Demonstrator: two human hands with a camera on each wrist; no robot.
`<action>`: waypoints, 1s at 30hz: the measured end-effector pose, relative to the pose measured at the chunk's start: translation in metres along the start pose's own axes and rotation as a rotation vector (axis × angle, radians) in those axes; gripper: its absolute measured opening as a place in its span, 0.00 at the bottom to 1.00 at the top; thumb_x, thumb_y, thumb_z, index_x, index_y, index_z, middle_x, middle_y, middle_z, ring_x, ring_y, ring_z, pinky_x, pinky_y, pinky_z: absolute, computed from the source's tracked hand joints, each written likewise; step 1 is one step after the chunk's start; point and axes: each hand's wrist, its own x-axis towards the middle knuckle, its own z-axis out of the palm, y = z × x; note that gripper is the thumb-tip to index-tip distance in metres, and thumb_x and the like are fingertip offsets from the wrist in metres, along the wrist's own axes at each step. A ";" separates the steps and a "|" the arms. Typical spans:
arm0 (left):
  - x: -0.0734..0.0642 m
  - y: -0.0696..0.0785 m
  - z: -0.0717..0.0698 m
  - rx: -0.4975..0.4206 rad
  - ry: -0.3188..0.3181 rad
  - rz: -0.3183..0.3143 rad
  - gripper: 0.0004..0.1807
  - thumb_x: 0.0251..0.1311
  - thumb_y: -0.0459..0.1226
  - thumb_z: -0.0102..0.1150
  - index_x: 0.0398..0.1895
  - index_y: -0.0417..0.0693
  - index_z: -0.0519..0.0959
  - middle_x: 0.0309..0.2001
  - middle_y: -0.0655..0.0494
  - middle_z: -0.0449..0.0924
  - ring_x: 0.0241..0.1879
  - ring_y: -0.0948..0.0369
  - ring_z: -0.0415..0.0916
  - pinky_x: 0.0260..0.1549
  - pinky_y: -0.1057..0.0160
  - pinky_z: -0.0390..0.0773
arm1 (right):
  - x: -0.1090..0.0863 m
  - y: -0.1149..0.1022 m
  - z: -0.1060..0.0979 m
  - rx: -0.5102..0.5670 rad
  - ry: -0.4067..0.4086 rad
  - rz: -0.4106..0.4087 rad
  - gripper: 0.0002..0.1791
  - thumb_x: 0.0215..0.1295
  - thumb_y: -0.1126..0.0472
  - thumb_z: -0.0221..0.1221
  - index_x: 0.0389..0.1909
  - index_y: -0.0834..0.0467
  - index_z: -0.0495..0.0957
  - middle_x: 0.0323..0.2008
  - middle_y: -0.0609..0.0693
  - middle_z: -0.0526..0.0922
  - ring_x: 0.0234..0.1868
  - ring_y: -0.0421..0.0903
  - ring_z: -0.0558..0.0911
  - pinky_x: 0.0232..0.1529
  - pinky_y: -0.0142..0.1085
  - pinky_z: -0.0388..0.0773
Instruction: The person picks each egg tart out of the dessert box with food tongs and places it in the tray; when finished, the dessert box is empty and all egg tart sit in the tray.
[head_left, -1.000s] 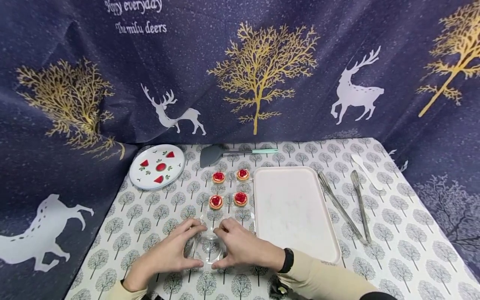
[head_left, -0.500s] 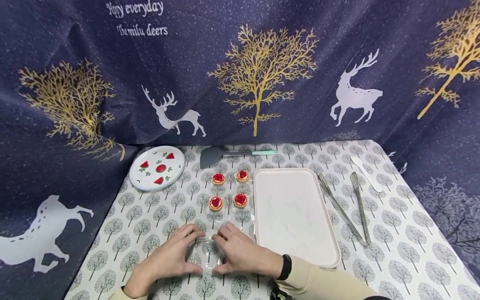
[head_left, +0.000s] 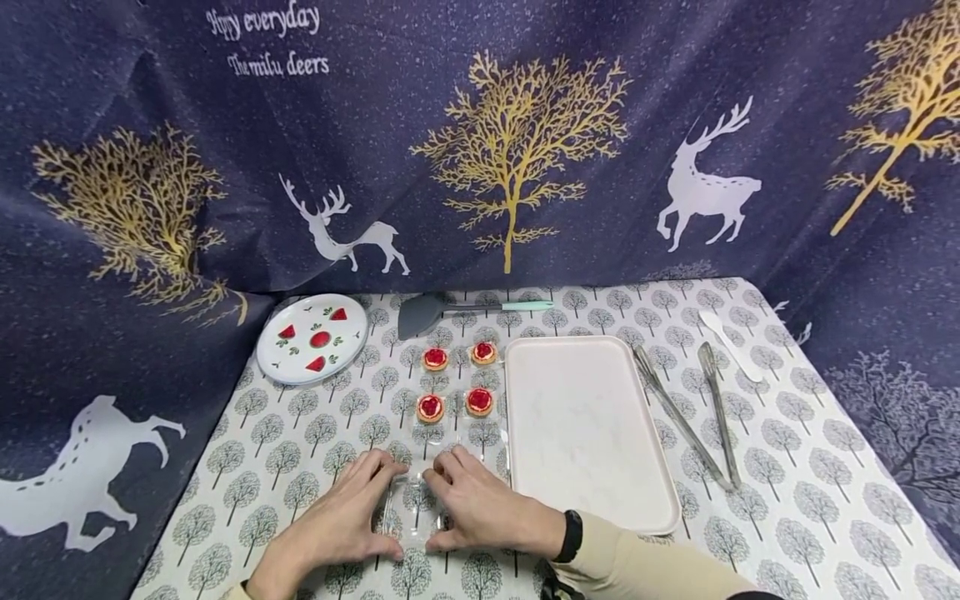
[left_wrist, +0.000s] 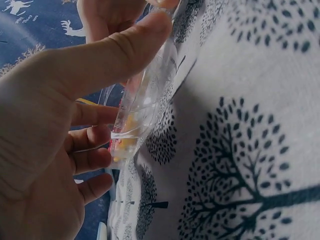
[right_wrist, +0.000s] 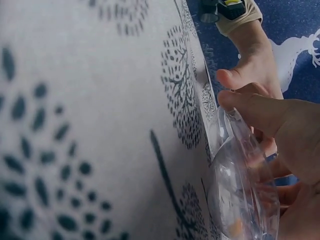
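Clear plastic (head_left: 417, 504), near the middle of the table's (head_left: 315, 500) near side, is hard to make out over the tree print; where it ends toward the four tarts (head_left: 479, 402) I cannot tell. The left hand (head_left: 337, 517) and right hand (head_left: 480, 508) partly hide its sides, slanting inward, each curved widely round it, gripping.

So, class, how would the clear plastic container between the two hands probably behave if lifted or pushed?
The clear plastic container is likely light for its size, as it looks thin and see-through. It would probably flex if squeezed hard, though its moulded curves may help it keep shape. Its glossy highlights suggest it could slip.
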 end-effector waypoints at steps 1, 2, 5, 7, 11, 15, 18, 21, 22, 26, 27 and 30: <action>-0.001 0.000 0.000 -0.001 0.000 -0.005 0.55 0.22 0.67 0.75 0.61 0.54 0.72 0.55 0.68 0.66 0.55 0.65 0.65 0.57 0.55 0.75 | 0.000 0.000 0.000 0.018 0.002 0.004 0.49 0.42 0.27 0.67 0.56 0.60 0.75 0.48 0.49 0.74 0.47 0.42 0.71 0.51 0.28 0.75; -0.002 0.000 -0.001 -0.003 -0.001 -0.009 0.56 0.21 0.67 0.75 0.61 0.54 0.72 0.55 0.68 0.66 0.54 0.65 0.65 0.56 0.55 0.75 | -0.001 0.000 -0.001 0.040 0.005 0.007 0.50 0.42 0.27 0.67 0.57 0.61 0.74 0.49 0.49 0.74 0.48 0.42 0.71 0.51 0.28 0.75; -0.001 -0.001 -0.004 -0.015 -0.011 -0.008 0.55 0.22 0.69 0.73 0.60 0.54 0.72 0.54 0.67 0.67 0.54 0.65 0.65 0.56 0.54 0.75 | -0.002 0.003 -0.004 0.100 0.014 0.021 0.53 0.42 0.28 0.67 0.60 0.63 0.72 0.50 0.50 0.74 0.48 0.42 0.71 0.52 0.27 0.76; 0.001 -0.002 -0.008 -0.022 -0.016 0.005 0.54 0.23 0.67 0.74 0.60 0.53 0.73 0.54 0.67 0.69 0.54 0.66 0.66 0.56 0.54 0.73 | -0.004 0.006 -0.008 0.131 0.021 0.034 0.52 0.44 0.29 0.67 0.61 0.64 0.71 0.50 0.50 0.74 0.49 0.42 0.72 0.52 0.27 0.76; 0.010 -0.004 -0.016 -0.014 -0.008 0.049 0.49 0.28 0.62 0.76 0.58 0.52 0.74 0.53 0.68 0.70 0.55 0.67 0.66 0.58 0.54 0.71 | -0.008 0.016 -0.019 0.154 0.047 0.061 0.47 0.51 0.33 0.66 0.62 0.63 0.71 0.51 0.51 0.75 0.52 0.44 0.73 0.54 0.31 0.77; 0.020 -0.005 -0.024 0.001 0.020 0.098 0.45 0.33 0.60 0.76 0.57 0.51 0.75 0.52 0.68 0.70 0.54 0.66 0.67 0.57 0.54 0.73 | -0.014 0.030 -0.029 0.153 0.129 0.068 0.42 0.53 0.36 0.66 0.60 0.63 0.72 0.50 0.51 0.76 0.52 0.45 0.75 0.56 0.34 0.77; 0.031 -0.007 -0.028 0.009 0.046 0.140 0.44 0.35 0.59 0.76 0.57 0.49 0.75 0.51 0.66 0.72 0.54 0.65 0.68 0.56 0.54 0.74 | -0.018 0.041 -0.036 0.148 0.204 0.069 0.40 0.52 0.39 0.68 0.58 0.63 0.73 0.49 0.52 0.78 0.51 0.45 0.76 0.56 0.34 0.78; 0.040 -0.009 -0.031 0.019 0.065 0.166 0.44 0.35 0.59 0.76 0.57 0.48 0.75 0.53 0.62 0.73 0.55 0.64 0.68 0.58 0.52 0.73 | -0.024 0.051 -0.043 0.155 0.248 0.095 0.40 0.52 0.41 0.69 0.59 0.64 0.73 0.49 0.53 0.78 0.50 0.46 0.77 0.56 0.35 0.78; 0.043 -0.010 -0.032 0.018 0.066 0.170 0.44 0.35 0.59 0.76 0.57 0.48 0.75 0.53 0.61 0.73 0.55 0.63 0.68 0.58 0.52 0.74 | -0.026 0.054 -0.045 0.161 0.253 0.110 0.40 0.52 0.42 0.69 0.59 0.64 0.73 0.50 0.53 0.78 0.51 0.46 0.77 0.56 0.36 0.78; 0.054 -0.010 -0.036 0.003 0.057 0.157 0.44 0.36 0.58 0.76 0.58 0.47 0.75 0.56 0.57 0.74 0.58 0.61 0.68 0.61 0.49 0.72 | -0.035 0.063 -0.054 0.171 0.243 0.185 0.39 0.54 0.43 0.68 0.60 0.64 0.73 0.52 0.55 0.78 0.53 0.48 0.77 0.58 0.39 0.78; 0.058 -0.010 -0.036 0.002 0.056 0.150 0.44 0.37 0.58 0.76 0.58 0.46 0.75 0.56 0.56 0.74 0.58 0.60 0.69 0.62 0.48 0.71 | -0.037 0.065 -0.056 0.174 0.240 0.202 0.38 0.54 0.43 0.68 0.59 0.64 0.73 0.52 0.56 0.78 0.54 0.48 0.77 0.58 0.40 0.78; 0.068 -0.010 -0.037 0.012 0.054 0.134 0.45 0.39 0.59 0.75 0.60 0.46 0.74 0.58 0.54 0.73 0.60 0.58 0.68 0.63 0.47 0.70 | -0.045 0.071 -0.062 0.174 0.252 0.251 0.38 0.53 0.44 0.69 0.59 0.64 0.74 0.53 0.57 0.78 0.54 0.49 0.77 0.59 0.41 0.78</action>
